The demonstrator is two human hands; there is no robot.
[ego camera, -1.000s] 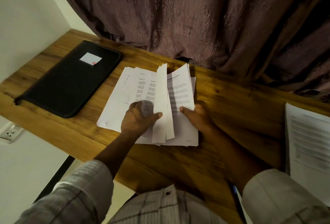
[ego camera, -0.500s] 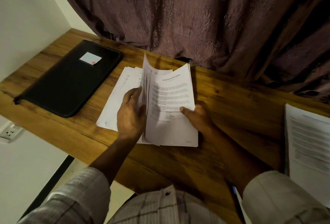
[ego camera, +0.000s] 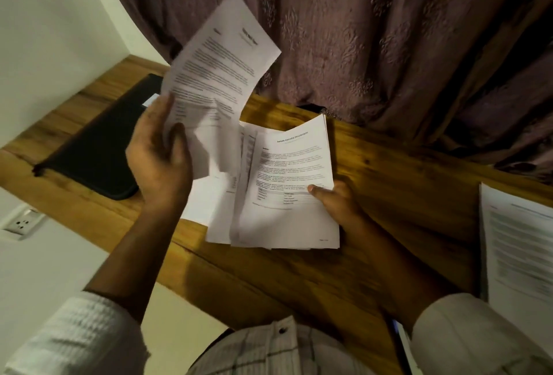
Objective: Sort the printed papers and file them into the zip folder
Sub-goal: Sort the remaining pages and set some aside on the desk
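Wooden desk [ego camera: 389, 189] carried black zip folder [ego camera: 98, 150], flat at left. Left hand [ego camera: 158, 159] gripped few printed sheets [ego camera: 221, 66], raised and tilted above desk, partly blurred. Right hand [ego camera: 335, 204] held main paper stack [ego camera: 287, 195] at right edge, thumb on top page; stack just beside folder. Separate printed pile [ego camera: 520, 243] lay far right.

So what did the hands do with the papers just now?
The left hand gripped a few sheets and lifted them up off the stack, toward the curtain. The right hand still holds the stack's edge, thumb on the top page. The zip folder and the side pile on the right haven't moved.
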